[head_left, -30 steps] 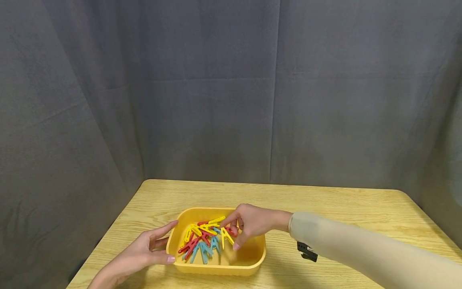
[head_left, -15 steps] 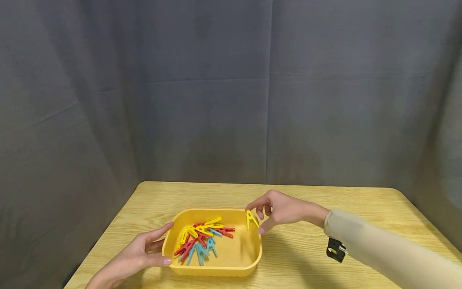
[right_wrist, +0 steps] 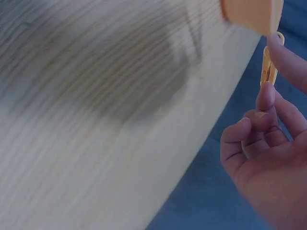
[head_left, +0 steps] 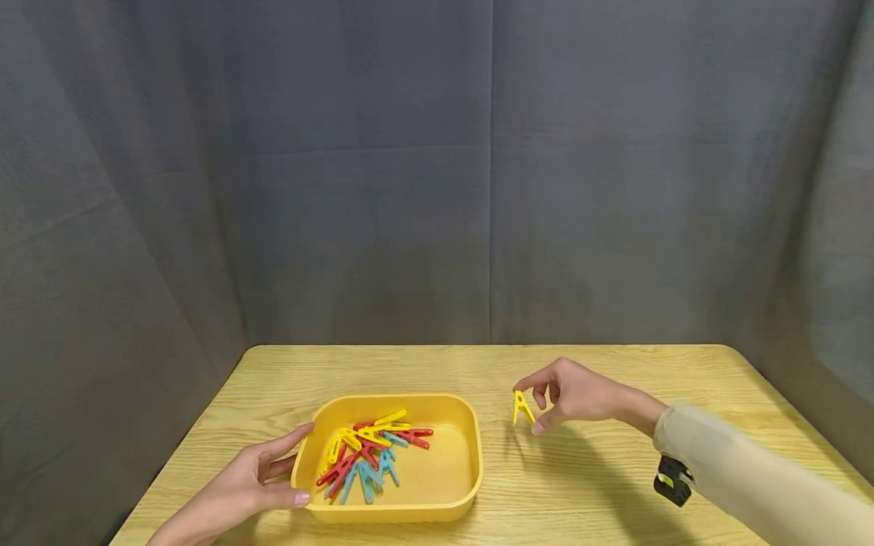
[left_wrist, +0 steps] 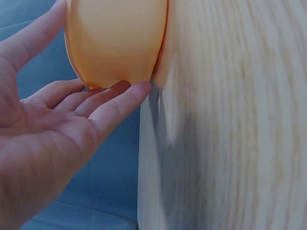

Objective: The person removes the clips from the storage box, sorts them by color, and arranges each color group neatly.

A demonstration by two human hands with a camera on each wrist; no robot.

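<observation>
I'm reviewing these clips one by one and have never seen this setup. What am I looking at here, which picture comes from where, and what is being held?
No machine is at work: a person uses two bare hands and wears three cameras. The wide picture comes from a camera on the head, looking forward and down at a wooden table with grey curtains behind it. The two close, blurry pictures come from cameras strapped to the wrists.

On the table stands a yellow tub holding a heap of clothes pegs in red, yellow and blue. The left hand lies with straight fingers against the tub's left end; the left wrist view shows the fingertips touching its wall. The right hand is to the right of the tub, above the table, pinching one yellow peg between thumb and forefinger. The right wrist view shows that same pinch from behind.
</observation>
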